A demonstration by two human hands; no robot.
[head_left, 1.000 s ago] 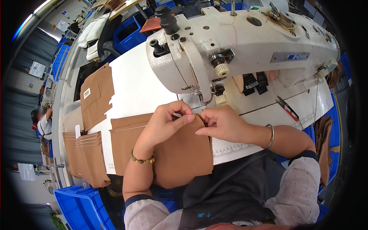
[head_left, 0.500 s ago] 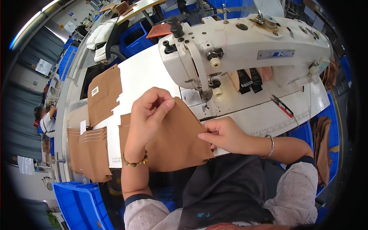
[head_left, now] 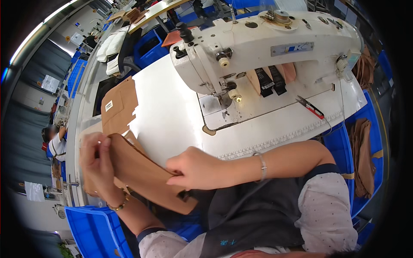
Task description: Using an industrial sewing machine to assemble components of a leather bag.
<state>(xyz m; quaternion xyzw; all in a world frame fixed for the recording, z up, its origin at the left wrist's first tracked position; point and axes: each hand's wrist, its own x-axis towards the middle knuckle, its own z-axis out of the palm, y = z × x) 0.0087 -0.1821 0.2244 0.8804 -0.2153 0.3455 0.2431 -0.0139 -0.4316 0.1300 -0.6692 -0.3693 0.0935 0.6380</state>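
Observation:
A brown fabric piece (head_left: 146, 172) is stretched between my two hands at the table's front left. My left hand (head_left: 98, 161) pinches its upper left corner between thumb and fingers. My right hand (head_left: 195, 168) is closed on its right edge. The cloth hangs tilted over the table's front edge, its lower part above my dark apron. Behind it, more brown fabric partly shows. Farther back lies a brown fabric panel (head_left: 119, 105) with a small white label. The white sewing machine (head_left: 258, 47) stands to the right of the cloth, its needle area apart from my hands.
Red-handled thread snips (head_left: 310, 107) lie on the white table (head_left: 167, 103), right of the needle. Black label strips (head_left: 271, 81) rest under the machine arm. Blue bins stand at the lower left (head_left: 97, 228) and right (head_left: 344, 148), the right one beside brown fabric.
Both hands have moved left with the fabric piece, away from the machine. The cloth has tilted, and the table in front of the needle is now uncovered.

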